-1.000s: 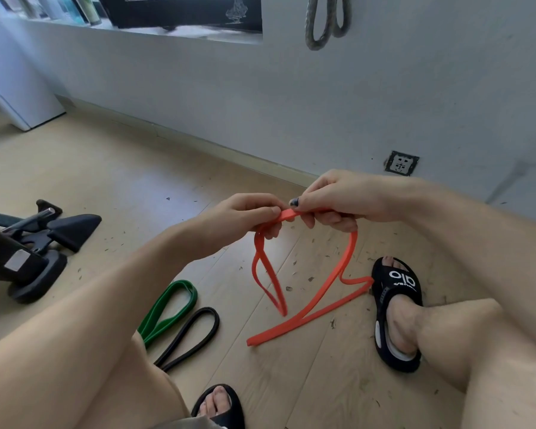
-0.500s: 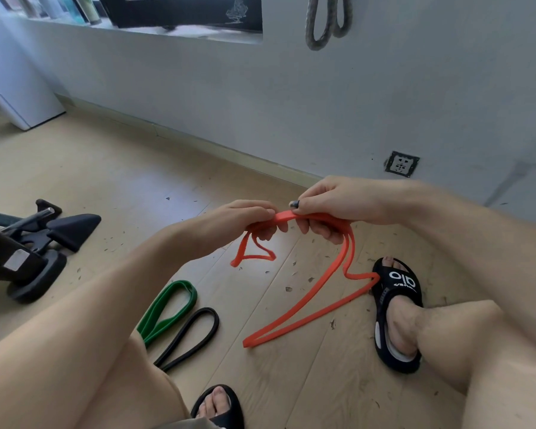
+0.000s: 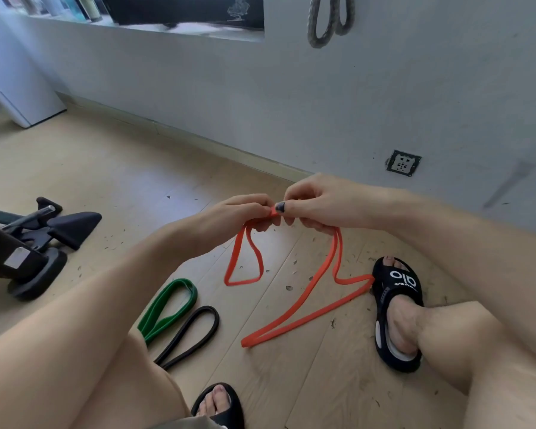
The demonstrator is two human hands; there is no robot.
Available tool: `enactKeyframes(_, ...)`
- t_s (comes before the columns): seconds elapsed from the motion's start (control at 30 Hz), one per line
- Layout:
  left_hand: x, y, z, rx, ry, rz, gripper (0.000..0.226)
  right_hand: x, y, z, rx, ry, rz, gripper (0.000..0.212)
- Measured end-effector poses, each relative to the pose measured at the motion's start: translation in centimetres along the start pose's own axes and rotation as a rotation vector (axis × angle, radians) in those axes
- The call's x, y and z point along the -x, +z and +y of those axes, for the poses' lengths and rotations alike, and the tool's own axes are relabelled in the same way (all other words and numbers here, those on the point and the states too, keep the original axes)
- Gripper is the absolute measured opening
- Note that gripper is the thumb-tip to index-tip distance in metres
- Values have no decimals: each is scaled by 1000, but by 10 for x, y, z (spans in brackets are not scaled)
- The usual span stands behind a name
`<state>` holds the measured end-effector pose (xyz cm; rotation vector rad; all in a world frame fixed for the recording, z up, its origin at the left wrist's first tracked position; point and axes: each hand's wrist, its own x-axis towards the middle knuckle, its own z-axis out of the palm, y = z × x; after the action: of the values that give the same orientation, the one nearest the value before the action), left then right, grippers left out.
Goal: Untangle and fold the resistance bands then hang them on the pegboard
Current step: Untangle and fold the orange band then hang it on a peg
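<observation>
Both my hands pinch an orange resistance band [image 3: 294, 320] above the wooden floor. My left hand [image 3: 242, 212] and my right hand [image 3: 316, 202] meet fingertip to fingertip on its top fold. A short loop hangs below my left hand. Two long strands drop from my right hand and trail across the floor to my right sandal [image 3: 396, 311]. A green band [image 3: 167, 308] and a black band [image 3: 189, 332] lie as loops on the floor by my left thigh. A grey band [image 3: 328, 20] hangs on the wall above.
Black exercise equipment [image 3: 31, 243] stands on the floor at the left. A wall socket [image 3: 403, 162] sits low on the grey wall. My left sandal [image 3: 218, 404] is at the bottom edge. Small debris is scattered over the floorboards.
My hands have come closer together on the band. The short loop under my left hand was drawn up small, then dropped lower and wider. The long strands on the floor shifted slightly.
</observation>
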<state>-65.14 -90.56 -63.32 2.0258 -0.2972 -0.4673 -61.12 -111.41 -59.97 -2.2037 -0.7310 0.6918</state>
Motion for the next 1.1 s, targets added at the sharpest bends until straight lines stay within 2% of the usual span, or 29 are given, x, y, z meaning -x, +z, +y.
enactKeyframes(0.27,9,-14,-9,-21,-42,8,37,-1,-18,6,-89,17,110,34)
enactKeyframes(0.43,8,-11,-4,-24,-31,30,35,-2,-20,13,-142,114,59,29)
enactKeyframes(0.57,6,0,1,-45,-28,21,33,-3,-4,8,-96,90,1,34)
enactKeyframes(0.7,6,1,0,-31,-27,16,32,-6,0,5,-35,35,49,37)
enactKeyframes(0.93,12,-14,-11,-56,-59,5,36,-1,-30,24,-200,73,82,34)
enactKeyframes(1.1,11,-9,-10,-50,-86,12,36,0,-20,23,-111,102,44,38)
